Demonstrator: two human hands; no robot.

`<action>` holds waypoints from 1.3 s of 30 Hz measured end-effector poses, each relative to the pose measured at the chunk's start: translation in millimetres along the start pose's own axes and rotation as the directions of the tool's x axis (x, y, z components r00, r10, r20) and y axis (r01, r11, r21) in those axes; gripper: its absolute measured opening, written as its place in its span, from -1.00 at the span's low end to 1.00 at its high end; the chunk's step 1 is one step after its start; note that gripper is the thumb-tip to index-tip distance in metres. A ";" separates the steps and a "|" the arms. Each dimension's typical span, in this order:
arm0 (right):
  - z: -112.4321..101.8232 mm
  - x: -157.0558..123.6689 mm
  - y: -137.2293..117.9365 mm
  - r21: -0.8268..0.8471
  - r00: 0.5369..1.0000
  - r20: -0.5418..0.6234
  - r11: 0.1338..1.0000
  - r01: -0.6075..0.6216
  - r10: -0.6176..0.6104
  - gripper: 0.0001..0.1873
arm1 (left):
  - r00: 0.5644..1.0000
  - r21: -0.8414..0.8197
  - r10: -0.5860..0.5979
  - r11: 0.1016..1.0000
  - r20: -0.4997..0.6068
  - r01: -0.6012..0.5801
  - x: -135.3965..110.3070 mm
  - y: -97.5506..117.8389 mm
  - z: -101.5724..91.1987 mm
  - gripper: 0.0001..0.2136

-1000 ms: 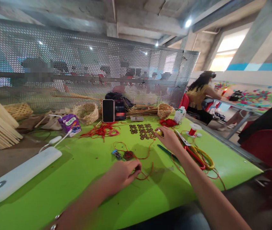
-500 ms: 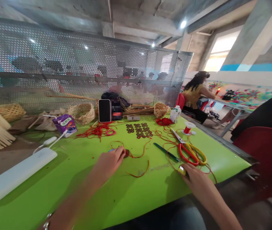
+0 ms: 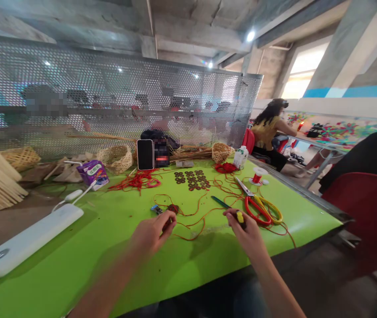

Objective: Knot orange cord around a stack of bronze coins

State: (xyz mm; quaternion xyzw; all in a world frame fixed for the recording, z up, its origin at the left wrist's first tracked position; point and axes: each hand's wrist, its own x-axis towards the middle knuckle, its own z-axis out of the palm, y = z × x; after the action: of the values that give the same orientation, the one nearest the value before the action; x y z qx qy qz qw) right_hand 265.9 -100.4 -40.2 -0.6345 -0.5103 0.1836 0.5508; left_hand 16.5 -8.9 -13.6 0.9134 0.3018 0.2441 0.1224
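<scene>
Hands on red cord near the green table's front edge.
My left hand pinches it, my right hand grips a small yellow item; loose loops could snag the scissors.

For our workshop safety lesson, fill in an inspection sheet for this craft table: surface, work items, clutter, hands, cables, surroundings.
Surface: green table top, strewn with cord.
Job's things: red cord looped between the hands; coin cluster beside it; rows of coins behind.
Clutter: scissors, green pen, thread spool, phone, drink carton, baskets.
Hands: left hand pinches the red cord; right hand grips a small yellow object.
Cables: white cable from power bank.
Surroundings: perforated metal screen; a seated person at another table.
</scene>
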 end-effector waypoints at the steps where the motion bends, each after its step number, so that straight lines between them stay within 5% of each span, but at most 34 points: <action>1: -1.6 -1.2 1.3 0.008 1.000 -0.006 1.000 -0.002 0.002 -0.57 | 1.000 -0.012 -0.022 1.000 -0.005 0.022 -0.9 -0.1 -0.6 -0.86; 4: 3.1 -5.9 -5.4 0.003 0.999 0.025 1.000 0.022 -0.022 -0.67 | 0.997 -0.051 -0.075 0.996 0.000 0.075 -0.6 1.7 -0.9 -0.87; 9: 36.3 -13.3 -37.6 -0.050 0.953 0.256 0.982 0.182 -0.163 -0.85 | 0.989 -0.097 -0.145 0.984 0.018 0.146 0.2 4.6 -3.3 -0.87; 18: 91.0 -5.5 -50.3 0.081 0.975 0.219 0.996 0.027 -0.044 -0.75 | 0.975 -0.158 -0.222 0.964 -0.021 0.216 -15.8 -3.9 -9.4 -0.83; 33: 91.9 -6.9 -49.4 0.105 0.987 0.161 0.995 0.001 -0.018 -0.67 | 0.968 -0.146 -0.235 0.964 -0.085 0.221 -17.5 -3.2 -13.3 -0.84; 39: 97.8 -9.2 -49.7 0.167 0.984 0.177 0.984 -0.063 0.033 -0.53 | 0.926 -0.192 -0.284 0.952 -0.249 0.240 -16.4 -7.5 -19.2 -0.78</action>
State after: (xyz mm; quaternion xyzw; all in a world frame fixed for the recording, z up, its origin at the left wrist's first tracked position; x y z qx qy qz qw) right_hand 162.2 -64.5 -31.1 -0.5783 -0.5230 0.2949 0.5524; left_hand -8.6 -11.6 -6.1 0.8096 0.4149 0.3727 0.1830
